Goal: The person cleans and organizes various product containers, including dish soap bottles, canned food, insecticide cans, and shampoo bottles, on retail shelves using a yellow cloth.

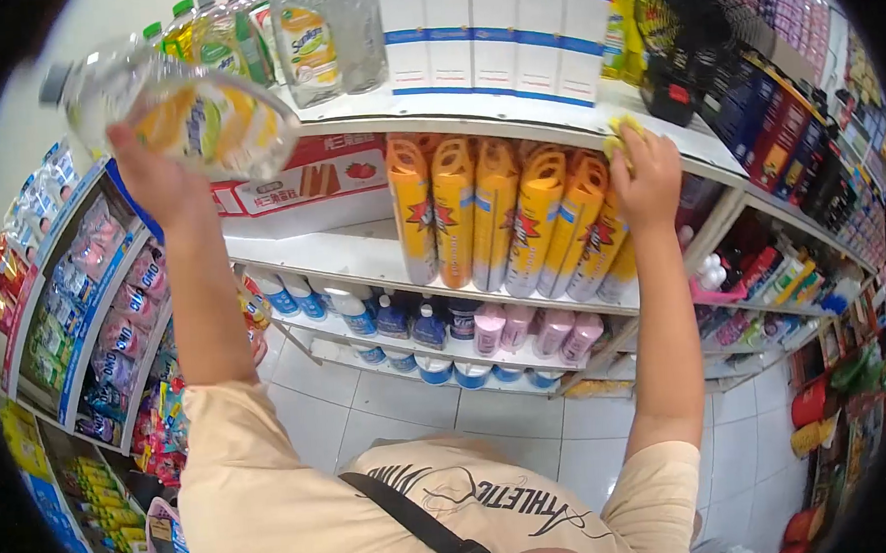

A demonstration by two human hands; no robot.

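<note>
One clear bottle with a grey cap is in the left hand, tilted almost onto its side above the left end of the white upper shelf. That hand is closed around it, most of its fingers hidden behind the plastic; the orange-and-green label carries blurred lettering that seems to start with S. The right hand pinches a yellow cloth at the front edge of the same shelf, the cloth partly covered by the fingers.

Behind the bottle stand similar bottles, some cut off by the top of the view. To their right come white boxes with blue bands, their small print unreadable, then a black fan. Below, orange packs stand in a row, the right ones partly hidden by the right forearm, beside a carton bearing Chinese characters and a strawberry. Packets at far left read "OMO". The beige shirt says "Athletic Wind".
</note>
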